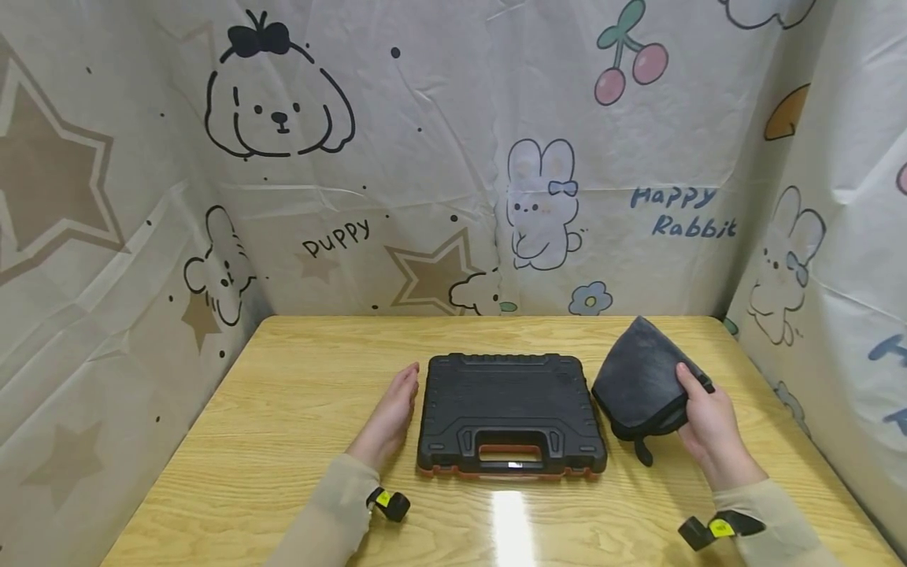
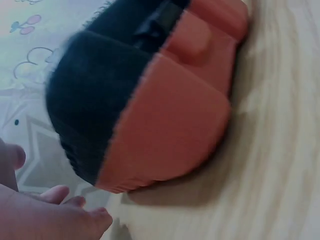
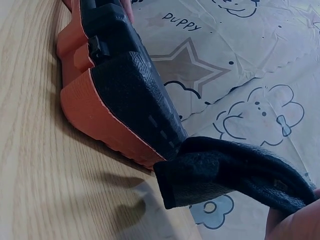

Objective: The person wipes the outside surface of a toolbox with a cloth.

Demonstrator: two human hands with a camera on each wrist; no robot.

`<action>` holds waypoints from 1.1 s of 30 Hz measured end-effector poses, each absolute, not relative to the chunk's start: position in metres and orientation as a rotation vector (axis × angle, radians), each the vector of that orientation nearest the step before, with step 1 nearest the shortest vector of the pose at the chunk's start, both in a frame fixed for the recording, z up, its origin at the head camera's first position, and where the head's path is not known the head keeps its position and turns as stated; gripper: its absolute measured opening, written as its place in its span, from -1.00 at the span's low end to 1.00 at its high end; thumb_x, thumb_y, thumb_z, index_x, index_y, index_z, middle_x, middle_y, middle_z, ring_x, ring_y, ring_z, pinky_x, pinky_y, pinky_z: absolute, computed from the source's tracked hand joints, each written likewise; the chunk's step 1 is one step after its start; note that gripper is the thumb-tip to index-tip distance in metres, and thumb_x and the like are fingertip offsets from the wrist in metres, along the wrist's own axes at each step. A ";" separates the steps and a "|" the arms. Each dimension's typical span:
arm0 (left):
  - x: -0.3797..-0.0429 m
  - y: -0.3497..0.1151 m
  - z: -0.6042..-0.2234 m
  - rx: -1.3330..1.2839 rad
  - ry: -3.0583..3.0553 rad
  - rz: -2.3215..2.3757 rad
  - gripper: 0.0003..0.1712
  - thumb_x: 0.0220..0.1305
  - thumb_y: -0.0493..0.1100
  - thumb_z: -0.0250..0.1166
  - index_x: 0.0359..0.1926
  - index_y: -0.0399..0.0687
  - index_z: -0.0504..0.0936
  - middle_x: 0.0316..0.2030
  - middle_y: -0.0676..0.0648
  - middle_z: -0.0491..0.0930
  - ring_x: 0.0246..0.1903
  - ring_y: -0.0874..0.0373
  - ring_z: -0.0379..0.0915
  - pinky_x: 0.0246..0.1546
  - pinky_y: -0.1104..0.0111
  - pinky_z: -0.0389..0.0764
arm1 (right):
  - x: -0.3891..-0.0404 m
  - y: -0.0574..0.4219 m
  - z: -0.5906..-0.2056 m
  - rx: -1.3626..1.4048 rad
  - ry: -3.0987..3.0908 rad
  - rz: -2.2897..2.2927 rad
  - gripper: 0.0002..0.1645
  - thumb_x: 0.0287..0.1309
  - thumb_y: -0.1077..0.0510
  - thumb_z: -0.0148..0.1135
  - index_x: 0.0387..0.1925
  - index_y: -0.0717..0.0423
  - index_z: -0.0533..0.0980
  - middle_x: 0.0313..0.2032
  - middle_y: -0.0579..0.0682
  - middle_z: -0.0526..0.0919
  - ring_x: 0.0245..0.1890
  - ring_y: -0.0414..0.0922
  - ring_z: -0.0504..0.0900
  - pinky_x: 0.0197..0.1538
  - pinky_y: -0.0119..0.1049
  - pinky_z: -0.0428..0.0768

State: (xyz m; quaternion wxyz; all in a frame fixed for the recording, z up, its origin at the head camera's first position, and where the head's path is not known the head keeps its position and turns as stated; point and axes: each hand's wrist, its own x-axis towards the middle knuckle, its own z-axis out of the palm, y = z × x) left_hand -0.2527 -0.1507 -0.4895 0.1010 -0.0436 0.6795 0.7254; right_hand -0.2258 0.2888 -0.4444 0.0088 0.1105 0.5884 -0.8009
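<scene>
A black tool case (image 1: 510, 392) with an orange-red lower half lies flat and closed on the table, its handle towards me. Just off its left side is my left hand (image 1: 388, 417), fingers extended and holding nothing. The left wrist view shows that hand's fingertips (image 2: 100, 220) near the case's side (image 2: 165, 125). My right hand (image 1: 714, 429) grips a folded dark grey cloth (image 1: 641, 382) by its right edge, thumb on top. A small black loop hangs from the cloth, which is raised over the table beside the case's right side. In the right wrist view, the cloth (image 3: 200, 172) partly covers the case's far end.
The wood-grain table (image 1: 283, 378) extends on both sides of the case and in front of it. A pale printed curtain (image 1: 425, 157) encloses the back and both sides. Each wrist carries a small black camera on a strap (image 1: 390, 502).
</scene>
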 end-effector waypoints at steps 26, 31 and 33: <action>-0.248 -0.145 -0.507 -0.046 2.077 1.975 -0.30 0.71 -0.03 -0.22 0.68 0.04 -0.22 0.66 -0.24 -0.28 0.63 -0.24 -0.41 0.61 -0.12 -0.20 | -0.255 0.254 -0.408 0.284 2.044 -2.483 -0.09 0.52 -0.16 0.04 0.59 0.30 0.03 0.25 -0.17 0.44 0.31 -0.31 0.45 0.12 -0.66 0.53; -0.248 -0.144 -0.505 -0.038 2.090 1.956 -0.30 0.71 -0.03 -0.21 0.68 0.04 -0.21 0.66 -0.24 -0.29 0.63 -0.23 -0.43 0.61 -0.13 -0.22 | -0.264 0.222 -0.398 0.226 2.435 -2.292 -0.33 0.54 -0.07 0.06 0.36 0.41 0.39 -0.03 -0.12 0.58 -0.11 -0.46 0.56 -0.02 -0.63 0.56; -0.248 -0.143 -0.504 -0.036 2.092 1.950 -0.31 0.71 -0.04 -0.21 0.68 0.03 -0.22 0.66 -0.24 -0.29 0.63 -0.23 -0.43 0.61 -0.13 -0.22 | -0.267 0.210 -0.395 0.161 2.603 -2.146 -0.40 0.55 -0.05 0.07 0.28 0.38 0.49 -0.02 0.03 0.63 -0.15 -0.40 0.56 -0.07 -0.59 0.56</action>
